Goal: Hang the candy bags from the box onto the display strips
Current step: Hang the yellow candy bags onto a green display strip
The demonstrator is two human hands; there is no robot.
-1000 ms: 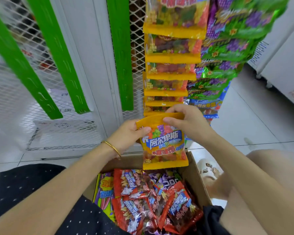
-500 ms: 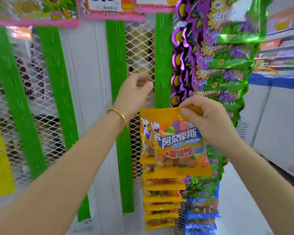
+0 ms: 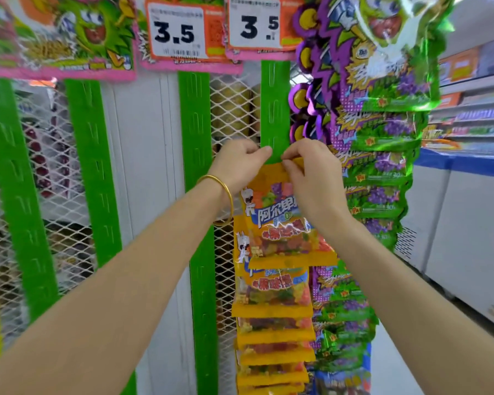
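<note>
Orange candy bag [image 3: 280, 220] at centre frame, top edge held against the green display strip [image 3: 275, 109], overlapping a column of matching hung bags [image 3: 271, 303] below. Left hand [image 3: 237, 163] pinching strip and bag top from the left, right hand [image 3: 311, 172] pinching the bag's top edge from the right, fingers curled. Price tags [image 3: 180, 29] upper centre; purple-green bags [image 3: 382, 155] hanging right.
</note>
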